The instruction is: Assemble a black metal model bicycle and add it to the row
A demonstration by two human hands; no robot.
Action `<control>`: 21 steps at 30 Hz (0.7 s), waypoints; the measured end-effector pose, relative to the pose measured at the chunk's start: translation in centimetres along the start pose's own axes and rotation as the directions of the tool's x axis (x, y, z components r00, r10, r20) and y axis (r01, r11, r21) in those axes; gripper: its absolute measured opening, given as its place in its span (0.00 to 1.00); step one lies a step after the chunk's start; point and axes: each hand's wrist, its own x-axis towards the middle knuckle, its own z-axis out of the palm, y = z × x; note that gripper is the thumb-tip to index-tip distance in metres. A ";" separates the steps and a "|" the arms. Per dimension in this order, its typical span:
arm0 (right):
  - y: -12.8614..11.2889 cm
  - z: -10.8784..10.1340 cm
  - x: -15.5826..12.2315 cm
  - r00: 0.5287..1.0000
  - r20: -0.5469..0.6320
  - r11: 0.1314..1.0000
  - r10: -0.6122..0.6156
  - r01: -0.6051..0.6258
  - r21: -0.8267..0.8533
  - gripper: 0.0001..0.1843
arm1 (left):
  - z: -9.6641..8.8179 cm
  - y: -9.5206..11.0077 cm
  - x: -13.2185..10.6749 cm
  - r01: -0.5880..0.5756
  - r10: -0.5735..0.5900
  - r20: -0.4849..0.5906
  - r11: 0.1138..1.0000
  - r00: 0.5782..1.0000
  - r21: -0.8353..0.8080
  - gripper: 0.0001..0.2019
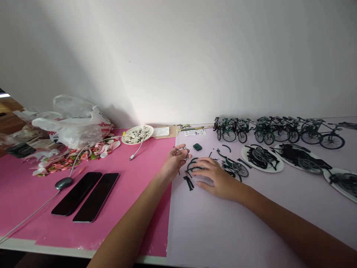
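My left hand [175, 162] rests near the seam between the pink mat and the lilac mat, its fingertips pinched on a small metal part [184, 150]. My right hand [216, 178] lies palm down on the lilac mat, fingers spread over loose dark bicycle parts [191, 167]. A half-built green model bicycle [235, 168] lies just right of that hand. A small dark green piece [197, 147] sits beyond the hands.
A row of finished model bicycles [279, 130] stands along the wall. White plates [262, 158] hold more bicycle pieces. On the pink mat [134, 186] lie two phones [86, 195], a mouse [63, 182], a bowl of small parts [137, 134] and plastic bags [72, 124].
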 end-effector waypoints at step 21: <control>2.0 1.7 0.3 0.988 -0.142 0.998 -0.065 0.066 0.007 0.10 | 0.0 -0.2 -0.3 0.014 -0.018 0.066 0.998 0.998 0.058 0.37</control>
